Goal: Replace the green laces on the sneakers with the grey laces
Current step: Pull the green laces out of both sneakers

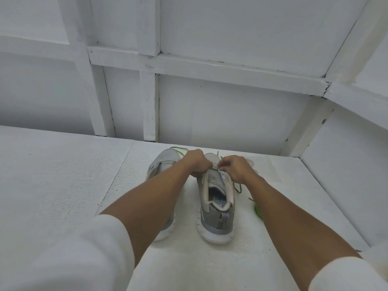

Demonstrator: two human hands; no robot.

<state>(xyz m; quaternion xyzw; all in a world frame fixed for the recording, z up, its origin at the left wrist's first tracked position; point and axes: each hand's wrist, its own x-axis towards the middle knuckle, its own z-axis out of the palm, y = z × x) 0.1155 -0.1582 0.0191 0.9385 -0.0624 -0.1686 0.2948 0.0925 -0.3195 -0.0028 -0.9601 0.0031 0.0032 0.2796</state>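
From the head camera, two shoes stand on the white table (63, 175) with their heels toward the person. The left hand (198, 164) has its fingers curled round the top edge of the middle shoe (217, 206) and holds it steady. The right hand (236, 168) looks like it pinches the green lace (239, 188) right at the top holes, and the rest of that lace hangs down the side of the shoe. A loose green end (257, 212) lies on the table close by. If the right hand pulls too hard, the lace could jam in a hole, or the shoe could tip over, since only one hand keeps it in place. The loose end could also catch under the right arm and pull tight (that arm lies just beside it). The other shoe (165, 161) is mostly behind the left arm, so I cannot tell how much of its lace is still in, though a bit of green (178, 149) peeks out past its toe. Both hands cover the front of the middle shoe, so the lace holes are hidden. The grey laces are nowhere I can see. A pale shape past the right hand is too blurry to name.
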